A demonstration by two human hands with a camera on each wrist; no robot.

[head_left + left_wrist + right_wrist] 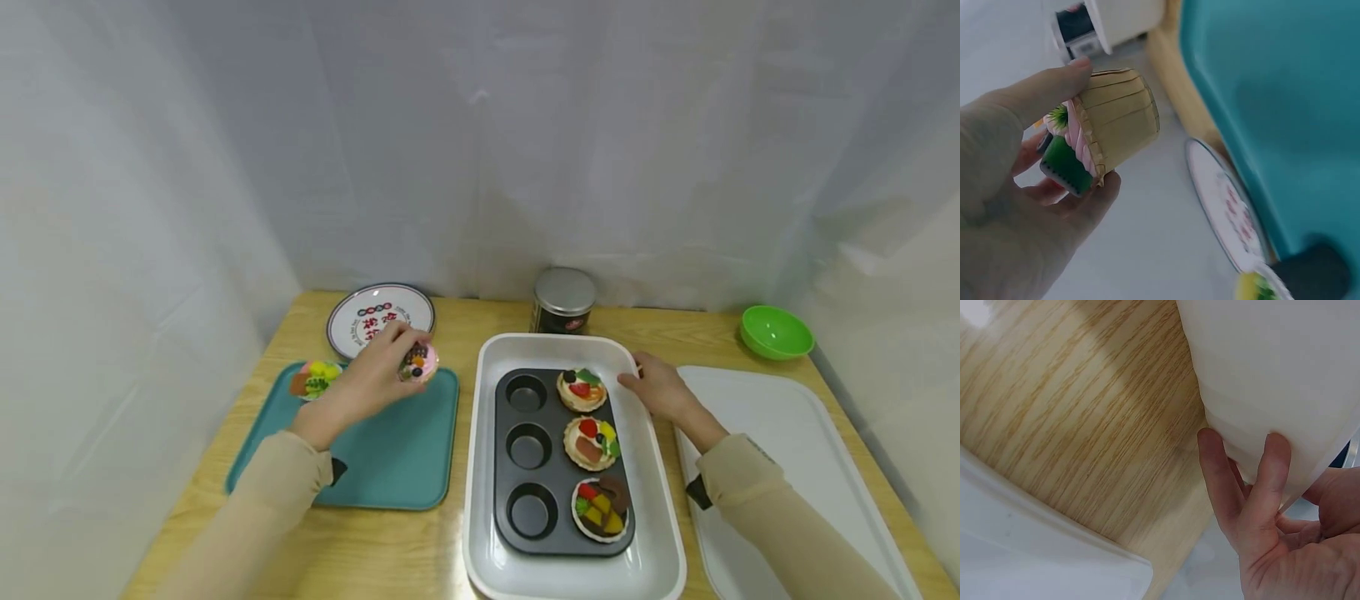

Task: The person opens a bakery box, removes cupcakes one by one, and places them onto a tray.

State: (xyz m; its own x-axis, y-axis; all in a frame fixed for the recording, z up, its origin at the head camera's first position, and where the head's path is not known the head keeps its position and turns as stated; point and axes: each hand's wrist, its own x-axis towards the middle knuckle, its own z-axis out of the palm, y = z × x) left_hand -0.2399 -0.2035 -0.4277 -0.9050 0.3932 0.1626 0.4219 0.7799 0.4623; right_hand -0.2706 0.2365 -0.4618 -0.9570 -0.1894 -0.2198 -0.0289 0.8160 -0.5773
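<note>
Head view shows the left hand (371, 375) lifted over the far edge of a teal tray (390, 454), its grip closed around a pink-frosted cupcake (418, 362) with fruit toppings. From the left wrist view, the thumb and fingers (1054, 87) pinch that cupcake (1107, 128) at its frosted rim, tipped on its side so the pleated tan paper cup faces outward; it is clear of the tray (1285, 94) below. A second cupcake (315, 379) with yellow and green toppings sits at the tray's far left corner, just beside a round printed plate (378, 317) on the wooden worktop (247, 367).

The right hand (663, 392) rests on the far right rim of a white rectangular baking dish (652, 533). In the right wrist view its fingers (1272, 462) curl under and against the dish's outer wall (1272, 375), gripping the edge.

Inside the dish lies a dark six-cup muffin pan (558, 529). Its right column holds three fruit tarts (591, 442); the left column's three cups (528, 446) hold nothing. Between the left hand and those cups stands the dish's raised left wall.

Behind the dish stands a dark tin can with a silver lid (564, 300). A green bowl (776, 332) sits at the far right, and a white tray (795, 433) lies to the right of the dish, partly under the right forearm.
</note>
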